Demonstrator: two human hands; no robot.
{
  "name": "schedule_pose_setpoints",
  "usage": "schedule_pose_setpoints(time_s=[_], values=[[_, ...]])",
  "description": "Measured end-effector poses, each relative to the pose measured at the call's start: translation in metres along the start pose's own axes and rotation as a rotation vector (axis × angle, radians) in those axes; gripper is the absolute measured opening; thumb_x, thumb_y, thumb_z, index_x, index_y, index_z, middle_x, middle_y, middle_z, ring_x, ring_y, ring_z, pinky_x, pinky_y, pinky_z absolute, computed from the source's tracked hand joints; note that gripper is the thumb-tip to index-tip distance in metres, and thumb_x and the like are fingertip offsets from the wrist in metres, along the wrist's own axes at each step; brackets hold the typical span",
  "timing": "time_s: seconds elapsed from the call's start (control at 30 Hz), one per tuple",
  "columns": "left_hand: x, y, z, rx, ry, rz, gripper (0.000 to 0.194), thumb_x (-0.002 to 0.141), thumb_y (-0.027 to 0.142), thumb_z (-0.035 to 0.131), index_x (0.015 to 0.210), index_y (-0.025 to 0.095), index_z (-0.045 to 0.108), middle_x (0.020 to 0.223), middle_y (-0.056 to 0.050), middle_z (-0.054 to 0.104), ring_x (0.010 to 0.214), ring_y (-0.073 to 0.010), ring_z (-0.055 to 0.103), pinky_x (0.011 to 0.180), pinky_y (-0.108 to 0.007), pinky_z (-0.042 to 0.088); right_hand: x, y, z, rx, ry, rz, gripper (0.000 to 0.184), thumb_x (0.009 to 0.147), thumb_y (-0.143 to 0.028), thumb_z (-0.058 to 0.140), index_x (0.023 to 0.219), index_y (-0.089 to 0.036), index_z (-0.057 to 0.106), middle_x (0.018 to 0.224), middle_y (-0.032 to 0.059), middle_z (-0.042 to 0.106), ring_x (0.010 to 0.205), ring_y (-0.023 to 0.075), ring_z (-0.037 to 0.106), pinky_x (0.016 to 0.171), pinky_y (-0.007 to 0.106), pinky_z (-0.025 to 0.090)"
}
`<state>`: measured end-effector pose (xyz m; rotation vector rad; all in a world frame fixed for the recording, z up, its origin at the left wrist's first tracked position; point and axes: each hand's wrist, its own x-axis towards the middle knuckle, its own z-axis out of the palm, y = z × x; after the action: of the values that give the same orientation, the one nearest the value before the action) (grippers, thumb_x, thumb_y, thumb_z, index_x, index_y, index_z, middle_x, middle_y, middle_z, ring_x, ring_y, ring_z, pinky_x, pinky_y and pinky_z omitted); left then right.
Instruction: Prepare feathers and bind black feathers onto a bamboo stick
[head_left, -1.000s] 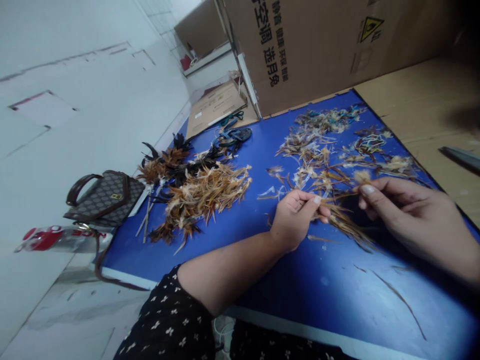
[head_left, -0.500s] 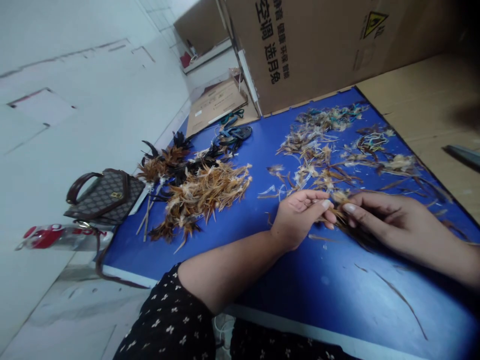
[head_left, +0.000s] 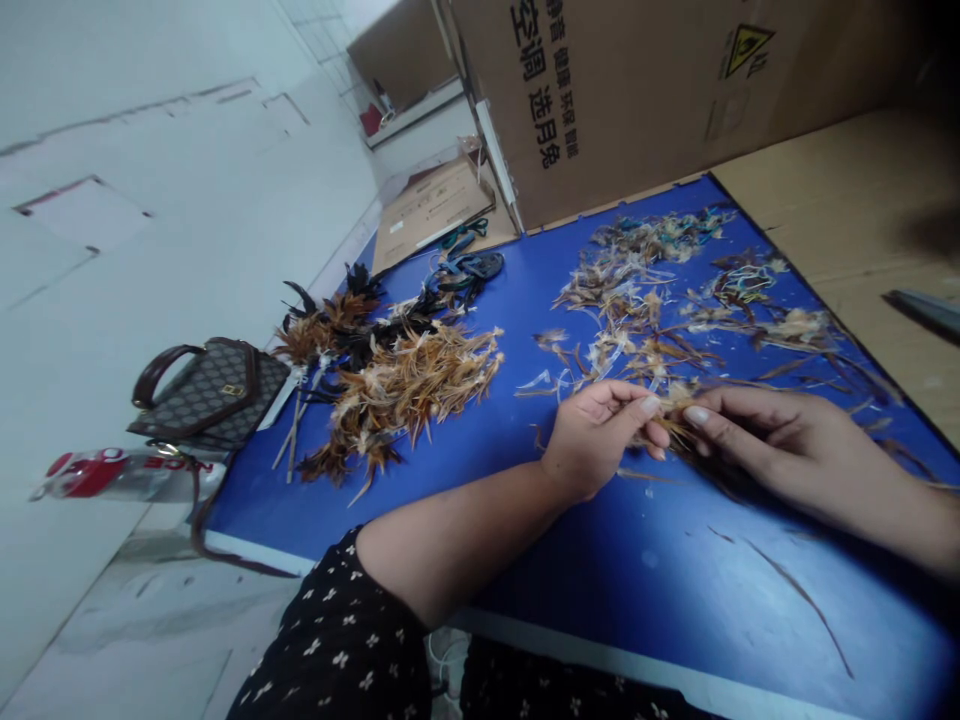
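Note:
Between my two hands is a small bunch of brown feathers, just above the blue tabletop. My left hand is closed, its thumb and fingers pinching the bunch's left side. From the right, my right hand closes thumb and fingers on the same bunch; the feathers' dark ends run beneath that palm, partly hidden. Right behind my hands lie loose feathers and pale trimmings. A heap of golden-brown feathers lies to the left, with black and brown feathers beyond it.
A patterned handbag stands at the table's left edge, beside a clear bottle with a red label. A large cardboard box rises at the back. Scissors-like dark blades rest at far right. One long thin feather lies near the front.
Both hands stay in nearly the same place. The fingers shift very slightly around the feather bunch; everything else stays still.

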<state>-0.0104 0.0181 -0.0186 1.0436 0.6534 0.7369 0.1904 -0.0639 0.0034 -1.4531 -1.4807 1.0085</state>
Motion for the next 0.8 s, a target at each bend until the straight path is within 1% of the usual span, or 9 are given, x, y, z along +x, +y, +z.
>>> schedule_pose_setpoints(time_s=[0.1, 0.23, 0.4, 0.5, 0.53, 0.6, 0.73, 0.77, 0.8], values=[[0.0, 0.0, -0.001, 0.02, 0.006, 0.004, 0.05, 0.086, 0.058, 0.095, 0.101, 0.018, 0.069, 0.074, 0.0, 0.075, 0.059, -0.0129, 0.068, 0.068, -0.032, 0.058, -0.001, -0.001, 0.0, 0.062, 0.054, 0.048, 0.068, 0.092, -0.089, 0.073, 0.084, -0.022, 0.077, 0.071, 0.0039, 0.071, 0.064, 0.0177, 0.058, 0.059, 0.029, 0.046], [0.0, 0.0, -0.001, 0.024, -0.002, 0.004, 0.051, 0.087, 0.06, 0.094, 0.1, 0.018, 0.067, 0.074, 0.0, 0.075, 0.059, -0.0125, 0.067, 0.067, -0.031, 0.057, -0.002, -0.004, -0.002, 0.015, 0.205, 0.009, 0.066, 0.093, -0.087, 0.075, 0.078, -0.023, 0.076, 0.066, 0.0023, 0.067, 0.061, 0.0158, 0.054, 0.057, 0.028, 0.042], [0.0, 0.0, -0.002, 0.021, 0.011, 0.007, 0.053, 0.087, 0.062, 0.094, 0.099, 0.019, 0.065, 0.073, 0.001, 0.073, 0.06, -0.0122, 0.067, 0.068, -0.031, 0.056, -0.001, 0.001, -0.008, 0.006, 0.462, -0.02, 0.06, 0.094, -0.084, 0.078, 0.093, -0.025, 0.08, 0.078, 0.0042, 0.075, 0.068, 0.0178, 0.063, 0.065, 0.031, 0.048], [0.0, -0.001, -0.002, 0.017, 0.012, 0.009, 0.054, 0.088, 0.062, 0.093, 0.099, 0.019, 0.063, 0.074, 0.0, 0.074, 0.061, -0.0123, 0.067, 0.07, -0.031, 0.057, 0.001, 0.008, -0.011, 0.048, 0.615, -0.041, 0.054, 0.097, -0.079, 0.078, 0.099, -0.026, 0.079, 0.086, 0.004, 0.076, 0.071, 0.0177, 0.064, 0.068, 0.032, 0.049], [0.0, -0.001, -0.002, 0.013, 0.01, 0.01, 0.054, 0.088, 0.062, 0.093, 0.1, 0.019, 0.062, 0.074, 0.0, 0.074, 0.062, -0.0124, 0.068, 0.07, -0.031, 0.057, 0.002, 0.01, -0.012, 0.044, 0.635, -0.051, 0.053, 0.098, -0.078, 0.078, 0.1, -0.026, 0.079, 0.087, 0.0039, 0.077, 0.071, 0.0176, 0.064, 0.068, 0.032, 0.049], [0.001, -0.002, -0.002, 0.006, 0.007, 0.008, 0.053, 0.088, 0.06, 0.094, 0.101, 0.019, 0.061, 0.076, 0.0, 0.076, 0.063, -0.0129, 0.069, 0.072, -0.032, 0.058, 0.002, 0.01, -0.012, -0.007, 0.563, -0.061, 0.054, 0.099, -0.079, 0.075, 0.097, -0.025, 0.079, 0.085, 0.004, 0.077, 0.071, 0.0178, 0.064, 0.068, 0.032, 0.049], [0.001, -0.003, -0.001, 0.023, 0.005, -0.002, 0.05, 0.089, 0.055, 0.094, 0.101, 0.02, 0.06, 0.08, -0.002, 0.079, 0.066, -0.0143, 0.073, 0.075, -0.034, 0.059, 0.001, 0.001, -0.007, -0.077, 0.185, -0.051, 0.068, 0.097, -0.088, 0.068, 0.081, -0.023, 0.078, 0.073, 0.0046, 0.074, 0.067, 0.0186, 0.063, 0.065, 0.031, 0.049], [0.001, -0.003, -0.001, 0.03, 0.0, -0.004, 0.049, 0.089, 0.054, 0.094, 0.1, 0.019, 0.061, 0.081, -0.003, 0.079, 0.066, -0.0144, 0.073, 0.076, -0.034, 0.06, 0.001, -0.002, -0.006, -0.069, 0.118, -0.042, 0.071, 0.096, -0.091, 0.067, 0.081, -0.022, 0.079, 0.072, 0.005, 0.074, 0.066, 0.0189, 0.063, 0.064, 0.031, 0.049], [0.001, -0.003, -0.001, 0.035, -0.006, -0.005, 0.049, 0.089, 0.053, 0.094, 0.1, 0.019, 0.061, 0.081, -0.003, 0.08, 0.066, -0.0143, 0.074, 0.076, -0.034, 0.06, 0.001, -0.004, -0.004, -0.062, 0.094, -0.031, 0.073, 0.094, -0.093, 0.067, 0.081, -0.022, 0.08, 0.072, 0.0052, 0.074, 0.065, 0.0192, 0.063, 0.062, 0.031, 0.05]])
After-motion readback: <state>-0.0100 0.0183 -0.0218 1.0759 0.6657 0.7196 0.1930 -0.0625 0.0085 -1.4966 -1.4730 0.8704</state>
